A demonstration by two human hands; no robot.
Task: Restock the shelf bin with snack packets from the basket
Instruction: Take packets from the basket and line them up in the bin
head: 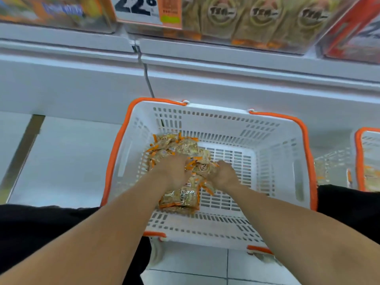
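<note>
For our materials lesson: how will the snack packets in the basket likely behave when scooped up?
The snack packets look like thin glossy film, so probably slippery and floppy. They lie loosely heaped in the basket, so some may slide off. Both hands gather them, suggesting they are light.

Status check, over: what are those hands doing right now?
Left hand and right hand gripping snack packets in white basket. Shelf bin above, nothing blocking.
</note>
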